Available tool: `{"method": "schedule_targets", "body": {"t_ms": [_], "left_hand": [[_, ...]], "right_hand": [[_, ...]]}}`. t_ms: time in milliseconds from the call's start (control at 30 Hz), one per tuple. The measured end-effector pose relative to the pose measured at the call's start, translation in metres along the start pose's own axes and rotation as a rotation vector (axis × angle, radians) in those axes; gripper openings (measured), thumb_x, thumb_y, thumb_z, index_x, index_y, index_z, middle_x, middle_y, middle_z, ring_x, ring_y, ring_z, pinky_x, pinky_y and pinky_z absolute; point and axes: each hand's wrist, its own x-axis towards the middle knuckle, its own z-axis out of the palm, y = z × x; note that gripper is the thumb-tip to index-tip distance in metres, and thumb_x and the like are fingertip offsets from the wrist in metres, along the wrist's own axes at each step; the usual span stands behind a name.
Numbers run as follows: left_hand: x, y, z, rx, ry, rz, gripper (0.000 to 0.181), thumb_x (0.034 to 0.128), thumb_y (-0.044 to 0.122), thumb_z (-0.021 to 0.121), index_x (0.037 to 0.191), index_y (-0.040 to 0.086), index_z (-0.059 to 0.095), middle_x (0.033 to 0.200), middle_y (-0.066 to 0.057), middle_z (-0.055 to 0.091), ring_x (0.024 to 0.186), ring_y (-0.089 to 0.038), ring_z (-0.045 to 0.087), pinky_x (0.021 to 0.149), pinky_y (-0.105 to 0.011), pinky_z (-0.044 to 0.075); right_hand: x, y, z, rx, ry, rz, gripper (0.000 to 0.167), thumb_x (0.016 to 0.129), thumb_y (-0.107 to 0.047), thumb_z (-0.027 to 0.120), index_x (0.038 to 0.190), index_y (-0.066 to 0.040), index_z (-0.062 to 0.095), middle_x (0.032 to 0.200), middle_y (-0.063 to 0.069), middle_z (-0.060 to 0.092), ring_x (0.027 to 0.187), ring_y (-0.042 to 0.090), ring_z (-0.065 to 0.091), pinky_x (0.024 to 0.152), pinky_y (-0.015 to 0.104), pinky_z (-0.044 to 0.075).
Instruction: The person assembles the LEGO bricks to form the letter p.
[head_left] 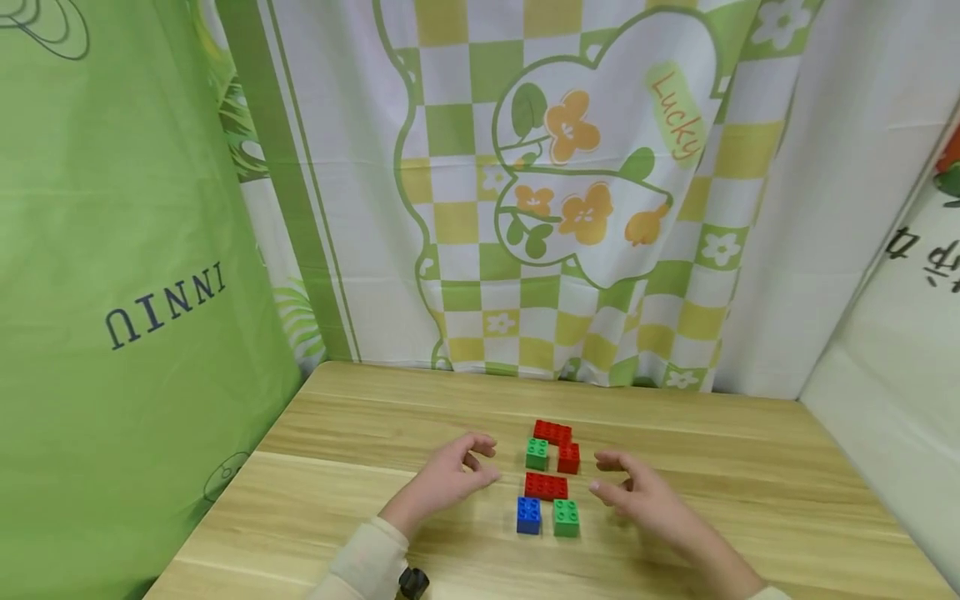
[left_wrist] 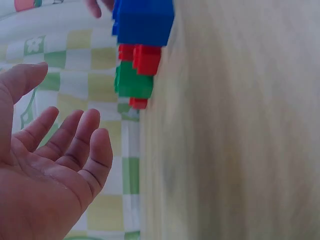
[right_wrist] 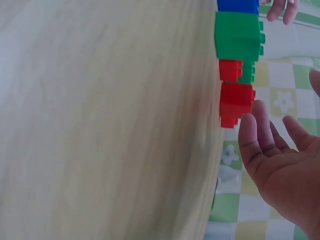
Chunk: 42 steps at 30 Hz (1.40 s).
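Tbl (head_left: 337,417), L/R hands (head_left: 448,473) (head_left: 643,493) loosely bent, bricks (head_left: 546,486) btwn

On the wood-grain worktop (head_left: 787,492) lay a blue brick (head_left: 528,517) and a green brick (head_left: 536,454) nearer the left grip (head_left: 450,475), a small red brick (head_left: 568,458) and a second green brick (head_left: 566,519) nearer the right grip (head_left: 647,496), and two longer red bricks (head_left: 546,486) between.

Printed cloths (head_left: 585,317) around a wooden table (head_left: 322,492) suggest a curtained booth.
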Motion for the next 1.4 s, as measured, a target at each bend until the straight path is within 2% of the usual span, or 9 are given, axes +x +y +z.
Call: {"method": "schedule_targets", "body": {"t_ms": [233,533,867,1000,1133,1400], "left_hand": [[-0.002,0.006,0.015,-0.001,-0.041,-0.015,0.044,0.0895,0.031,0.073,0.127,0.014,0.058,0.126,-0.010,0.059,0.092,-0.013,0.056,0.066,-0.028,0.052],[-0.002,0.009,0.023,-0.002,-0.104,-0.012,0.043,0.0864,0.030,0.077,0.121,0.008,0.063,0.118,-0.007,0.063,0.088,-0.010,0.057,0.065,-0.027,0.052],[0.000,0.005,0.033,-0.022,-0.158,-0.018,0.036,0.0835,0.029,0.080,0.111,0.010,0.065,0.103,-0.007,0.065,0.082,-0.009,0.058,0.066,-0.027,0.050],[-0.001,0.005,0.037,-0.020,-0.181,-0.018,0.032,0.0834,0.028,0.080,0.108,0.013,0.066,0.097,0.001,0.065,0.081,-0.008,0.059,0.067,-0.026,0.050],[-0.002,0.006,0.039,-0.018,-0.191,-0.018,0.026,0.0836,0.026,0.080,0.105,0.019,0.066,0.097,0.010,0.062,0.081,-0.007,0.060,0.068,-0.025,0.050],[-0.002,0.008,0.040,-0.015,-0.201,-0.044,0.024,0.0838,0.023,0.079,0.104,0.020,0.066,0.095,0.010,0.064,0.082,-0.007,0.060,0.069,-0.026,0.051]], "right_hand": [[0.003,0.000,0.011,0.006,-0.103,-0.022,0.061,0.091,-0.033,0.071,0.137,0.001,0.048,0.134,0.022,0.050,0.086,0.025,0.059,0.067,0.041,0.053],[0.005,0.002,0.020,0.017,-0.150,-0.064,0.057,0.090,-0.027,0.072,0.135,0.001,0.050,0.130,0.020,0.053,0.083,0.027,0.059,0.066,0.038,0.053],[0.004,0.003,0.026,0.033,-0.203,-0.102,0.052,0.086,-0.021,0.076,0.129,0.001,0.055,0.124,0.019,0.055,0.085,0.026,0.058,0.069,0.037,0.050],[0.005,0.006,0.029,0.047,-0.219,-0.095,0.047,0.085,-0.018,0.077,0.124,0.000,0.058,0.119,0.016,0.057,0.087,0.026,0.056,0.069,0.037,0.048],[0.005,0.006,0.032,0.018,-0.209,-0.090,0.042,0.084,-0.018,0.078,0.118,-0.002,0.061,0.115,0.012,0.059,0.088,0.026,0.056,0.071,0.038,0.047],[0.007,0.003,0.034,-0.019,-0.205,-0.117,0.036,0.080,-0.016,0.080,0.110,-0.005,0.064,0.105,0.010,0.059,0.086,0.025,0.055,0.074,0.037,0.043]]}}
